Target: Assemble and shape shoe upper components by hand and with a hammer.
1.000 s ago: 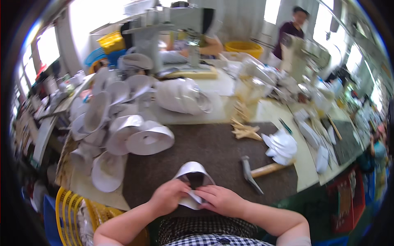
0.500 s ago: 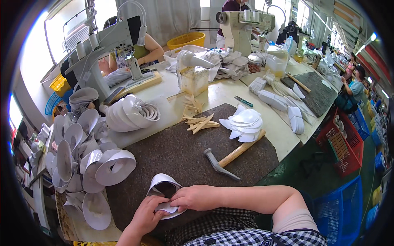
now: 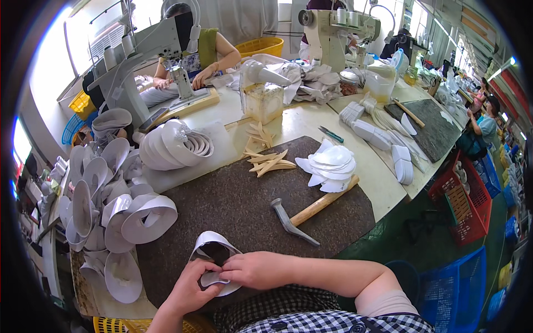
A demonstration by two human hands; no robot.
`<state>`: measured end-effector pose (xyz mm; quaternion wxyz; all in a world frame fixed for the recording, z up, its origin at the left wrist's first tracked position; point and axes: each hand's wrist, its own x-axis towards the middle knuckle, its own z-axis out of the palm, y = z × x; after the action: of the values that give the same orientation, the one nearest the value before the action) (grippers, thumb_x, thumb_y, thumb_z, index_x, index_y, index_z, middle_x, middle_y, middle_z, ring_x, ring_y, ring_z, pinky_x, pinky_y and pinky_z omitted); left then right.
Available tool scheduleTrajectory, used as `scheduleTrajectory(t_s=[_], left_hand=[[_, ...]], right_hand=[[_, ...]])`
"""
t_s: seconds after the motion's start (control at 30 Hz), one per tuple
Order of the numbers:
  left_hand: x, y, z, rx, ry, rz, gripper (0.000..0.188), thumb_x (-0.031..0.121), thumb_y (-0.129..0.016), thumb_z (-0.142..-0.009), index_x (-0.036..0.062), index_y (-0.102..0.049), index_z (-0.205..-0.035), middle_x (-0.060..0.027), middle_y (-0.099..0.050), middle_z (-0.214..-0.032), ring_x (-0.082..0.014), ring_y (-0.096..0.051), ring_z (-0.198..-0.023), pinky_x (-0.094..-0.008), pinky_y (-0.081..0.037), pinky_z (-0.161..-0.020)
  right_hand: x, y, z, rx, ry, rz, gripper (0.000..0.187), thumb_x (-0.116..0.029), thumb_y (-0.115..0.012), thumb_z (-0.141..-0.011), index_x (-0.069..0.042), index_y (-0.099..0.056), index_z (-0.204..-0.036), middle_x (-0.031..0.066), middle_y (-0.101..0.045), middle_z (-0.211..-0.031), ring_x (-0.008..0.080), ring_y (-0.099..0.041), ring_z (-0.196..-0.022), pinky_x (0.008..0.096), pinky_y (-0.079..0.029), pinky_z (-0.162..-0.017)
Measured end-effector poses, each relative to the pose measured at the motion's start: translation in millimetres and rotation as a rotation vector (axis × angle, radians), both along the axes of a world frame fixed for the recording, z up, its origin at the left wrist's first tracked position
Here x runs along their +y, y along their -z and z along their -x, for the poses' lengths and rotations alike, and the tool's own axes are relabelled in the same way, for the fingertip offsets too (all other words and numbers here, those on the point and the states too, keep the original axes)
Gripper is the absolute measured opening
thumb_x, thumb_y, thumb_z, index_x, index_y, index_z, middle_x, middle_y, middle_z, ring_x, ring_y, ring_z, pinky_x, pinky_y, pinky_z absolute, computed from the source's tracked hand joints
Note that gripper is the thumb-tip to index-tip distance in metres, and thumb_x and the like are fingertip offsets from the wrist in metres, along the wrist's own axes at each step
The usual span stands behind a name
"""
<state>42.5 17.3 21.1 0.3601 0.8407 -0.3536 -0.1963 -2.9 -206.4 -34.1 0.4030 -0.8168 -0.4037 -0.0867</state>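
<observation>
A white shoe upper (image 3: pixel 215 237) with a dark inside rests at the near edge of a dark brown board (image 3: pixel 227 194), close to my body. My left hand (image 3: pixel 190 287) pinches its near edge from the left, thumb and fingers closed. From the right, my right hand (image 3: pixel 256 270) has its bent fingers closed on the same edge, touching the left fingertips. What lies under the fingertips is hidden. Beyond my right hand, a hammer (image 3: pixel 305 215) with a wooden handle lies on the board. White curved pieces (image 3: pixel 327 165) are stacked behind it, beside several tan strips (image 3: pixel 271 162).
White uppers (image 3: pixel 145 219) crowd the table's left side, with a nested row (image 3: pixel 172 147) behind. A glue container (image 3: pixel 261 102), small snips (image 3: pixel 331 135) and sewing machines (image 3: pixel 330 41) stand or lie farther back. A co-worker (image 3: pixel 214 55) sits across. Blue (image 3: pixel 452 288) and red crates (image 3: pixel 469 200) are at right.
My view has shifted slightly, so the table sits a little further left. Both hands stay on the shoe upper, with fingers slightly moved. The co-worker across now leans differently, arms further right.
</observation>
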Motion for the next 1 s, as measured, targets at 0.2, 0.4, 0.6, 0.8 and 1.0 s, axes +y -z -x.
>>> scheduleTrajectory(t_s=[0.2, 0.4, 0.6, 0.8, 1.0], left_hand=[[-4, 3, 3, 0.040, -0.044, -0.008, 0.042, 0.014, -0.075, -0.070, 0.0072, -0.058, -0.108, -0.0127, -0.056, -0.108, -0.0301, -0.052, -0.105, -0.0386, -0.042, -0.093], [-21, 1, 10, -0.198, 0.012, -0.062, 0.054, 0.012, -0.079, -0.067, 0.0050, -0.051, -0.113, -0.0150, -0.052, -0.107, -0.0352, -0.049, -0.106, -0.0437, -0.041, -0.092], [-19, 2, 11, -0.459, 0.102, -0.120, 0.048, 0.009, -0.077, -0.067, 0.0051, -0.056, -0.109, -0.0145, -0.055, -0.106, -0.0368, -0.051, -0.107, -0.0444, -0.043, -0.092], [-12, 19, 13, -0.495, 0.088, 0.074, 0.030, 0.008, -0.075, -0.067, 0.0054, -0.065, -0.095, -0.0121, -0.062, -0.093, -0.0345, -0.058, -0.098, -0.0423, -0.047, -0.088], [-16, 18, 3, -0.612, -0.002, 0.103, 0.026, 0.006, -0.073, -0.067, 0.0058, -0.068, -0.092, -0.0112, -0.062, -0.086, -0.0327, -0.060, -0.088, -0.0418, -0.049, -0.080]], right_hand=[[15, 4, 9, -0.125, 0.180, -0.119, 0.017, -0.012, -0.063, -0.080, 0.001, -0.060, -0.090, 0.0122, -0.059, -0.087, 0.0284, -0.061, -0.085, 0.0379, -0.051, -0.076], [12, -14, 3, 0.023, 0.317, -0.106, 0.018, -0.010, -0.060, -0.081, -0.001, -0.059, -0.097, 0.0128, -0.061, -0.091, 0.0304, -0.064, -0.088, 0.0396, -0.053, -0.074], [-6, -17, -7, -0.214, 0.154, 0.024, 0.028, -0.015, -0.066, -0.080, -0.001, -0.052, -0.100, 0.0108, -0.058, -0.088, 0.0297, -0.062, -0.081, 0.0377, -0.052, -0.071], [-13, -3, 1, -0.253, 0.109, 0.067, 0.032, -0.013, -0.062, -0.079, -0.001, -0.056, -0.108, 0.0108, -0.060, -0.091, 0.0288, -0.062, -0.086, 0.0401, -0.052, -0.075], [-4, -4, -10, -0.211, 0.274, 0.059, 0.025, -0.009, -0.061, -0.079, -0.009, -0.065, -0.103, 0.0081, -0.066, -0.094, 0.0267, -0.066, -0.087, 0.0364, -0.055, -0.073]])
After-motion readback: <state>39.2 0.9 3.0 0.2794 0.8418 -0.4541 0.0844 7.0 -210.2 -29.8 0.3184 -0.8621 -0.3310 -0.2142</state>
